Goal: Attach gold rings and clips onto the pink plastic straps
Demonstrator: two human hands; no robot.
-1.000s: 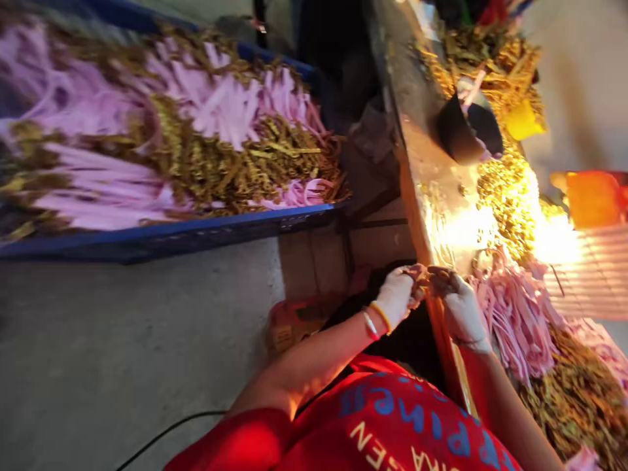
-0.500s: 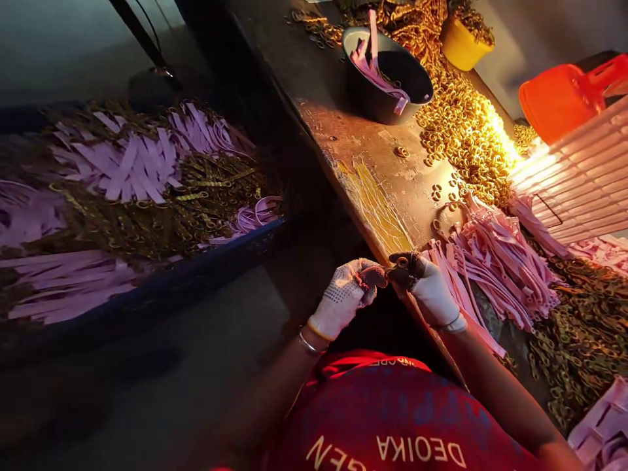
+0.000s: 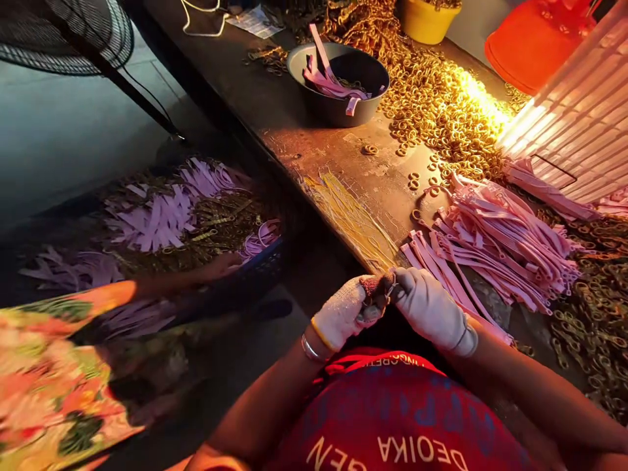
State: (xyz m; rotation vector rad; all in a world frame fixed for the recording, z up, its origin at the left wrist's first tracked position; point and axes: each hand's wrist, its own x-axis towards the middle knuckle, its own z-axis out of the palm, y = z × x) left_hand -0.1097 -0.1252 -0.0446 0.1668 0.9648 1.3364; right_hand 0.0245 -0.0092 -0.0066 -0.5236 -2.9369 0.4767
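My left hand, in a dotted knit glove with dark fingertips, is closed just above my lap. My right hand, in a white glove, meets it with fingers pinched. Between the fingertips a small metal piece shows; its exact kind is mostly hidden. Right beside my right hand lies a pile of pink straps with small rings or loops at some ends. Beyond it are heaped brass-coloured metal rings. Yellow strings lie along the table edge in front of my hands.
A grey bowl holding pink straps stands on the table. Behind are a yellow tub and a red lamp shade. Metal hooks lie at right. On the left, another person's arm reaches over a basket of straps; a fan stands behind.
The view has shifted, and a person in a flowered garment has come in at the left. My hands have drawn closer together, and the metal ring seen at my right fingertips is now mostly covered.
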